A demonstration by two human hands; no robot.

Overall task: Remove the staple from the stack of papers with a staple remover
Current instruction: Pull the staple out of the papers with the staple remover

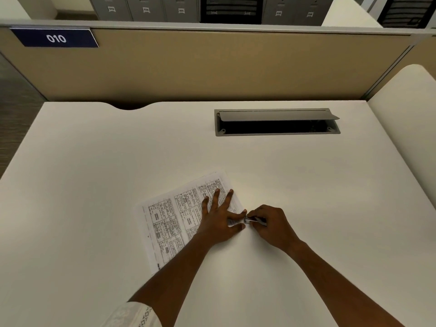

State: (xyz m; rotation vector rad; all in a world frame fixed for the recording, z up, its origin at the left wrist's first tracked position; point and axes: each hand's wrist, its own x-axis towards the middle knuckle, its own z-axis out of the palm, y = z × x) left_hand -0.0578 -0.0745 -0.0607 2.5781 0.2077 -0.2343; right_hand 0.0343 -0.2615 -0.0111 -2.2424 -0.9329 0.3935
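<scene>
Left hand (218, 220) flat, fingers spread, pressing stack of papers (179, 215); right hand (271, 224) grip pinched round staple remover (253, 220) at corner

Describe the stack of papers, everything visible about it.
The stack of papers is white, and its top sheet is printed in black with a grid of boxed text too small to read. It lies flat and skewed on the pale desk. The left hand presses on its right part with fingers spread. At that edge, the right hand holds a small metal staple remover against the paper. The staple itself cannot be made out.
</scene>
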